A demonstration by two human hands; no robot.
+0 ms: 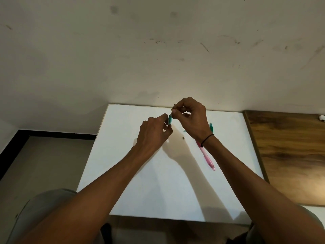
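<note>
Your left hand [154, 131] pinches the teal pen barrel [170, 119] over the bench's [140, 173] far edge. Your right hand [191, 117] pinches a thin piece [173, 106] at its tip. Pink pen [207, 157] lies on the bench.

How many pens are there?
3: a teal pen pinched by left hand and right hand, a second teal pen behind that wrist, a pink pen beside it. Others may be hidden.

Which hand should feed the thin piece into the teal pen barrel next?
Right, probably. The right hand already pinches the thin piece just above the teal pen barrel, which the left hand holds over the white table. The left only needs to steady it.
</note>
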